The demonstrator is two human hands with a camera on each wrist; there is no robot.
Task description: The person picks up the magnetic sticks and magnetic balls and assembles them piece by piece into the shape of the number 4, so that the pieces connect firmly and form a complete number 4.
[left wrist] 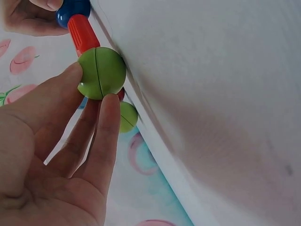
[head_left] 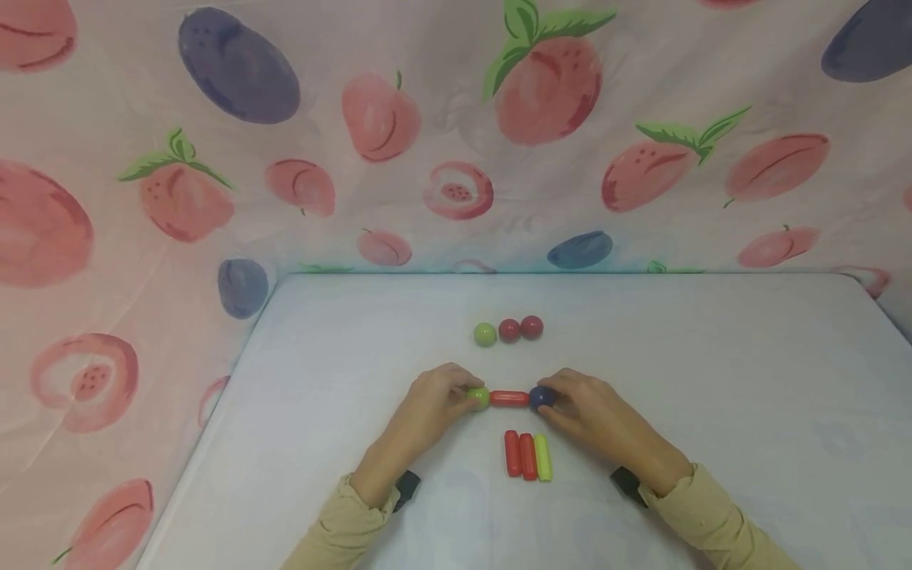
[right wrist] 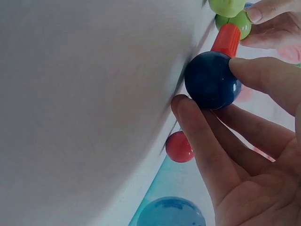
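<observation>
A red rod [head_left: 509, 398] lies level between a green ball [head_left: 480, 397] at its left end and a dark blue ball [head_left: 542, 397] at its right end, the three joined in a row. My left hand [head_left: 432, 405] pinches the green ball between thumb and fingers, seen close up in the left wrist view on the ball's seamed side [left wrist: 103, 73]. With thumb and fingertips, my right hand [head_left: 594, 408] grips the blue ball, whose glossy surface [right wrist: 211, 80] fills the middle of the right wrist view.
Behind the hands, another green ball [head_left: 485, 334] and two red balls [head_left: 509, 330] sit in a row. Nearer me lie two red rods [head_left: 512, 454] and a yellow-green rod [head_left: 543, 457] side by side. Everything rests on a white table [head_left: 712, 348] backed by a fruit-print curtain [head_left: 442, 95].
</observation>
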